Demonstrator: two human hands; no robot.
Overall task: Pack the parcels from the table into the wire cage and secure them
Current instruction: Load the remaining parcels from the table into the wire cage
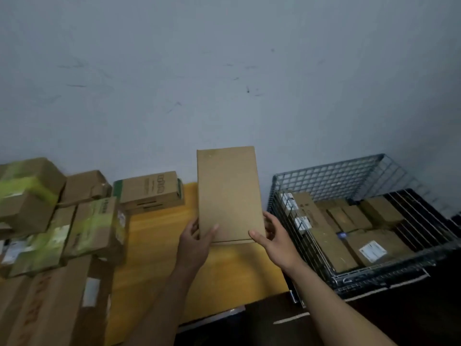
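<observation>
A flat box (pixel 229 193) is held upright above the surface (pixel 154 236), between the pile (pixel 62 221) and the cage (pixel 336 176), touching neither. It is gripped at its lower corners: the left hand (pixel 197 238) is curled round the lower left edge with the thumb laid on the front face, and the right hand (pixel 274 236) is wrapped round the lower right edge likewise (the fingers behind the card are hidden).

The task is judged partly done. A layer of parcels (pixel 374 245) is already seen in the cage, laid flat and close together. Much is left: the pile of cartons is stacked on the left of the surface, and a printed carton (pixel 149 188) is set against the wall (pixel 224 71) behind. No strap or cover is seen on the cage, so the securing is taken as not yet begun.

The cage top is open and its walls rise above the packed layer, so room for more is judged to be left. Its left rim stands just beside the right edge of the surface, and the box must be carried over that rim. No other thing is seen in the way between. The long box may need to be turned flat before it is lowered
</observation>
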